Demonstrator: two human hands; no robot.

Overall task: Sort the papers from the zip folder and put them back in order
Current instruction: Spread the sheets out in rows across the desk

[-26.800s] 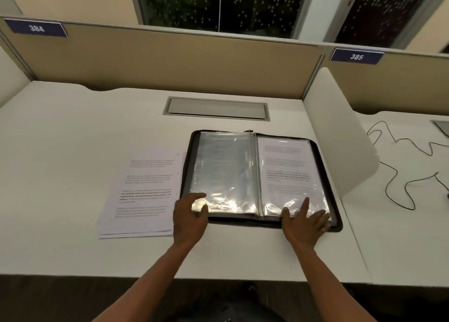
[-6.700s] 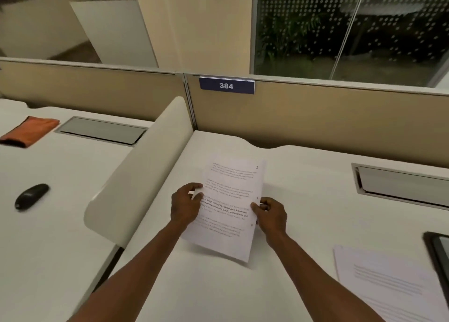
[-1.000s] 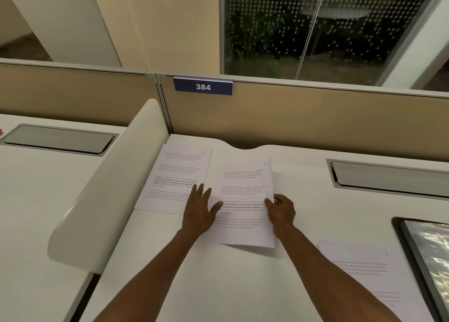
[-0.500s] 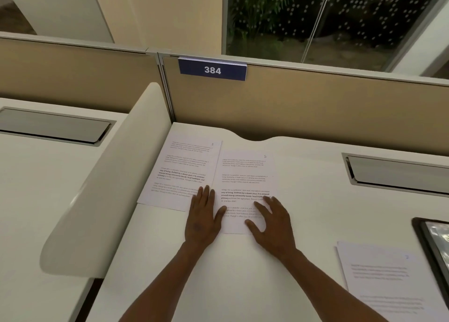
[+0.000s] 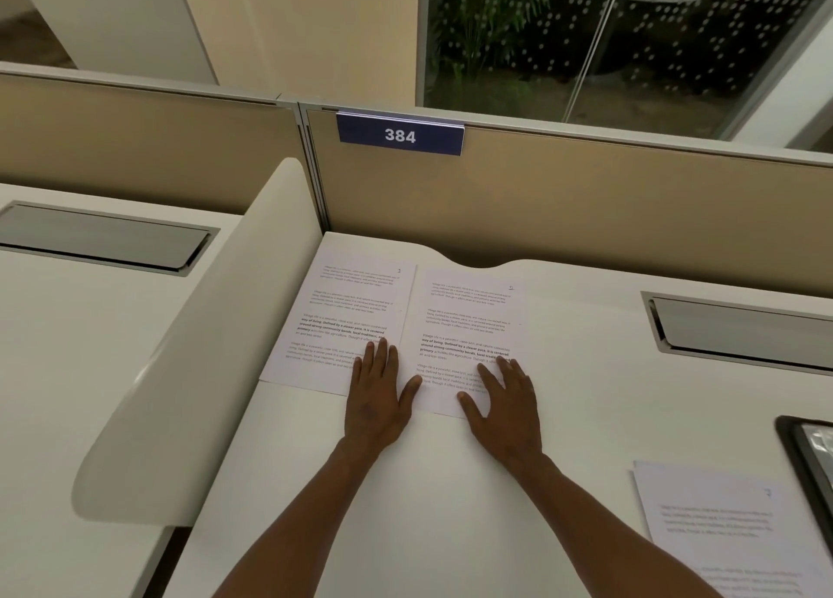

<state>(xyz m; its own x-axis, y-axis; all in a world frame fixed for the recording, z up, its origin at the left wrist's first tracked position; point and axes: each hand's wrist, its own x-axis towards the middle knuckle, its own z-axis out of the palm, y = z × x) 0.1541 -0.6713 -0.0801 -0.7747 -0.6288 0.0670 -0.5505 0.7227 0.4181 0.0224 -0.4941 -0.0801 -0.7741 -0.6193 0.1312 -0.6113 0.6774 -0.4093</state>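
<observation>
Two printed sheets lie side by side on the white desk near its far left corner: a left sheet (image 5: 347,318) and a right sheet (image 5: 469,327). My left hand (image 5: 376,399) lies flat across the seam between them, fingers straight on the left sheet's lower right corner. My right hand (image 5: 505,406) presses flat on the lower part of the right sheet, fingers spread. A stack of remaining papers (image 5: 730,534) lies at the lower right. Only the black edge of the zip folder (image 5: 807,466) shows at the right border.
A curved white divider (image 5: 198,354) fences off the desk on the left. A beige partition with the sign 384 (image 5: 400,135) runs along the back. A grey cable hatch (image 5: 739,327) is set into the desk at the right, another hatch (image 5: 99,241) into the neighbouring desk.
My right hand let go of the right sheet's edge and came to lie flat on it. The sheet now rests squared beside the left one. The view tipped slightly downward.
</observation>
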